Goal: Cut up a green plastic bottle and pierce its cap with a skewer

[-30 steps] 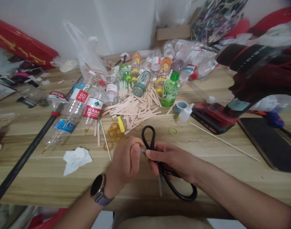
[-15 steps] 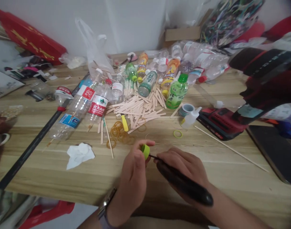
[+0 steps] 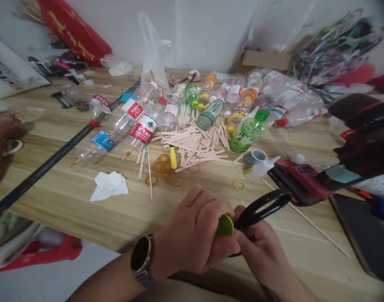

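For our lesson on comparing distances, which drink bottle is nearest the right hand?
The green-labelled, green-capped bottle beside the grey roll; no other drink bottle is closer to the right hand.

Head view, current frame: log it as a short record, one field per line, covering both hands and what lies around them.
Left hand: grips yellow-green cap
Right hand: holds black-handled scissors
Unclear: where the scissors' tips are
Beyond hands: rubber bands, wooden sticks, green-capped bottle
Left of hands: crumpled white tissue
Right of hands: red-and-black drill
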A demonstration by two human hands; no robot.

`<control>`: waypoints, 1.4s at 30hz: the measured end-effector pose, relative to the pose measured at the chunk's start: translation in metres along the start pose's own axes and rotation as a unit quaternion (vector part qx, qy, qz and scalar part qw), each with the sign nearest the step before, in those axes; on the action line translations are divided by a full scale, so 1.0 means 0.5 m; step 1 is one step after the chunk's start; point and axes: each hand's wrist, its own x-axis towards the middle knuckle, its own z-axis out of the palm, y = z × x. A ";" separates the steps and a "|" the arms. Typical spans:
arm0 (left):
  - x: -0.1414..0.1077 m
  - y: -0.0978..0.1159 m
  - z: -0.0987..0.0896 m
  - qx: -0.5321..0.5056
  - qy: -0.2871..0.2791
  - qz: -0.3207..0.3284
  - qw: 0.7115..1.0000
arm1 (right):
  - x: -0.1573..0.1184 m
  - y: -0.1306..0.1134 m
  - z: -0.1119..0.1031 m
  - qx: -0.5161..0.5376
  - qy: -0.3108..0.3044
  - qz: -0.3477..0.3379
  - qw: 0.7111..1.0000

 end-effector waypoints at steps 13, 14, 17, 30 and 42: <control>-0.011 0.032 0.011 0.047 0.028 -0.100 0.993 | -0.008 0.004 -0.018 -0.340 0.023 -0.216 0.915; -0.012 0.035 0.012 0.049 0.030 -0.112 0.992 | -0.010 0.005 -0.022 -0.361 0.009 -0.219 0.907; -0.013 0.029 0.008 0.056 0.022 -0.095 0.994 | -0.010 0.005 -0.029 -0.269 0.008 -0.150 0.951; -0.020 0.015 0.018 0.036 -0.004 -0.145 0.989 | -0.010 0.016 -0.044 -0.399 0.004 -0.260 0.879; -0.001 -0.033 0.009 0.048 -0.061 -0.002 0.997 | 0.006 0.027 -0.035 -0.092 -0.079 0.064 0.991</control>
